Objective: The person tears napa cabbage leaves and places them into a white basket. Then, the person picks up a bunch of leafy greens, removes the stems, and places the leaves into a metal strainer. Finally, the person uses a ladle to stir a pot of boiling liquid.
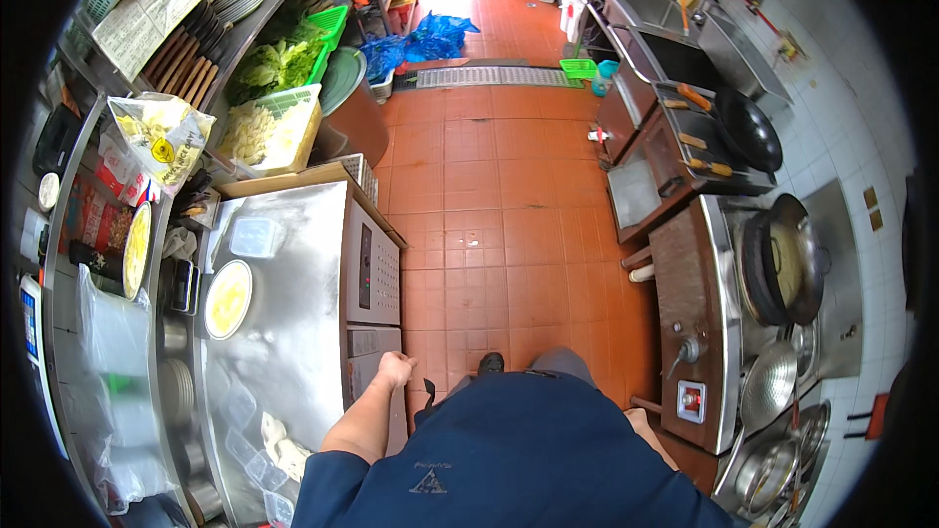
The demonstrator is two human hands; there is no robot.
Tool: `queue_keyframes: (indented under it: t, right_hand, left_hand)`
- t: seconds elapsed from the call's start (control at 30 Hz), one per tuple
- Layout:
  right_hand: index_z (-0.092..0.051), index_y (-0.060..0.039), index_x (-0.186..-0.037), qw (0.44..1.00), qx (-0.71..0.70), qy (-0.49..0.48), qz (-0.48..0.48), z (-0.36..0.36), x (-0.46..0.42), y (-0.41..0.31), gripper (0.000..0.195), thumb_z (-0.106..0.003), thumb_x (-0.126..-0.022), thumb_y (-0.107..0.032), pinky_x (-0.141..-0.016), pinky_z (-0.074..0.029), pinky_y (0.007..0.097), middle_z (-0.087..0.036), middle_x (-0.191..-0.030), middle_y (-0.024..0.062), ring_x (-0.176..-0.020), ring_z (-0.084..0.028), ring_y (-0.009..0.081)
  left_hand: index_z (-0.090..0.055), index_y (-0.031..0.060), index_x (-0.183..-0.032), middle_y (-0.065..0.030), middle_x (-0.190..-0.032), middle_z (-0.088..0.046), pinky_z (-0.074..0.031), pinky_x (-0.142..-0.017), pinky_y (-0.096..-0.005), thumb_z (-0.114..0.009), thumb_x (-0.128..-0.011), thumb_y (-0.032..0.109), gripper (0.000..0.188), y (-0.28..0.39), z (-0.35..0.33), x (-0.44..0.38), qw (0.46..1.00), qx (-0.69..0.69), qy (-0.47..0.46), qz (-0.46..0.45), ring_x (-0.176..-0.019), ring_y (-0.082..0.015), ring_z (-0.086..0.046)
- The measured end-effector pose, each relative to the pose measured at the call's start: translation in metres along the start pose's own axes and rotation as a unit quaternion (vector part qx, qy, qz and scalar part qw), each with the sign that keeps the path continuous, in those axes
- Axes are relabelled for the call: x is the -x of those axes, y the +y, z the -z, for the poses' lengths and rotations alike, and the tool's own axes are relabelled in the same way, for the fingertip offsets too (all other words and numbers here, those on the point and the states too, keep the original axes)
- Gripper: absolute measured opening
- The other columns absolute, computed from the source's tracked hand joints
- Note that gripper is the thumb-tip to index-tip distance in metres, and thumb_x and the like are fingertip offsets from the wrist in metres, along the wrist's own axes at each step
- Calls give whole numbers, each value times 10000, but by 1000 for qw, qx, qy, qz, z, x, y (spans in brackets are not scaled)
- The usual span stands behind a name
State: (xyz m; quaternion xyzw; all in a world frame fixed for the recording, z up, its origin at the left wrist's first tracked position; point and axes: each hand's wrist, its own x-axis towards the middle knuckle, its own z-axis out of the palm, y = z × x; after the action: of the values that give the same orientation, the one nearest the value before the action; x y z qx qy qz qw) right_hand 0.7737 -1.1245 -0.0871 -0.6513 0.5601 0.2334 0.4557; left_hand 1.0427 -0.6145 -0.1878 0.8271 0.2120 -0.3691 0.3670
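Observation:
My left hand (397, 369) hangs beside the front of the steel-topped counter (297, 257), fingers loosely curled, with nothing visible in it. Mostly hidden by my body, my right hand (639, 421) is low near the stove front (686, 308); its fingers cannot be made out. On the counter to my left stand a white oval plate of yellowish food (229, 299) and a clear plastic container (253, 237). Closer to me lie a crumpled pale cloth (282, 447) and several clear plastic tubs (265, 471).
A lidded black wok (788, 260) and a perforated ladle (769, 385) rest on the stove. Crates of leafy vegetables (282, 62) and cut pale food (268, 132) stand beyond the counter. Red tiled floor (499, 235) runs ahead to a drain grate (491, 76) and blue plastic bags (433, 37).

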Motion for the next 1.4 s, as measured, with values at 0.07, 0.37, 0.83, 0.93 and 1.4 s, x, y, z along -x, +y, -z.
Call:
queue_keyframes:
  t: [0.07,0.37,0.83,0.93,1.4]
  right_hand:
    - [-584,12,-727,999,46,-3,-12,2,-21,-32,143,-648,-852,37,-377,-363,376,-552,-589,128,-450,-540,209]
    - [-555,-9,-764,992,119,39,2,5,-211,-226,160,-643,-897,9,-438,-498,362,-631,-687,133,-542,-640,222]
    - [-681,22,-1092,806,433,-11,404,-189,-282,-823,309,-708,-868,-189,-920,-547,431,-687,-1169,255,-1119,-664,381]
    - [-682,19,-1112,789,444,-39,423,-252,-273,-882,310,-696,-874,-177,-925,-545,424,-696,-1147,247,-1108,-667,377]
    - [-718,59,-1103,677,588,-134,423,-414,-265,-1035,440,-718,-821,-278,-943,-552,410,-697,-1125,282,-1104,-673,391]
  left_hand:
    - [-668,-20,-934,-110,-770,-685,-526,-541,-328,-717,-920,214,240,27,9,-6,998,48,4,34,-634,-197,-659]
    - [-688,24,-953,-83,-859,-710,-535,-576,-323,-726,-918,235,218,141,48,-81,987,122,17,99,-688,-171,-676]
    - [-653,-25,-1157,-71,-930,-721,-539,-730,-267,-733,-920,149,304,384,205,-166,923,362,97,-86,-803,-124,-670]
    - [-654,-22,-1119,-55,-928,-706,-529,-724,-260,-733,-925,141,266,392,242,-208,900,410,111,-94,-790,-112,-642]
    - [-662,-31,-1073,-74,-853,-699,-541,-691,-256,-732,-916,126,233,429,386,-309,872,453,186,-19,-754,-127,-670]
